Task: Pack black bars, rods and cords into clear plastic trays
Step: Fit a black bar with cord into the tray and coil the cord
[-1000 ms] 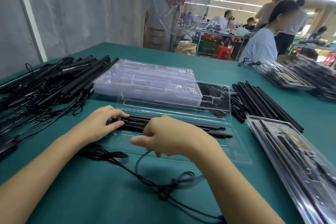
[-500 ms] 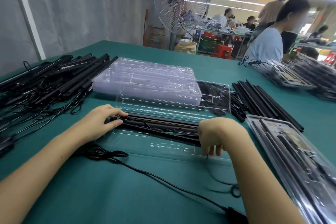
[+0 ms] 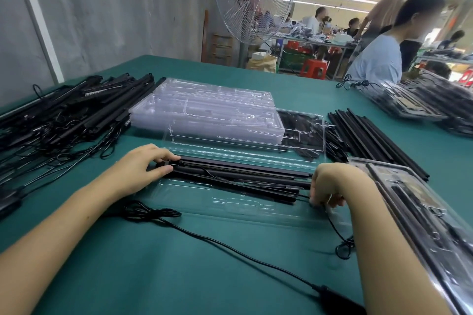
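An open clear plastic tray lies on the green table in front of me. Several black bars and rods lie lengthwise in it. My left hand pinches the left end of the bars between thumb and fingers. My right hand is at the tray's right end, fingers curled down and pinching a thin black cord that runs to a small coil near my right forearm. A second black cord trails from a coil under my left forearm to a black adapter.
A heap of black bars and cords lies at left. A stack of clear trays sits behind the open one, loose black rods to the right, packed trays at right and far right. A person and a fan stand beyond.
My right hand has moved from the middle of the tray to its right end, pulling the thin cord along. The left hand has stayed on the bars' left end.
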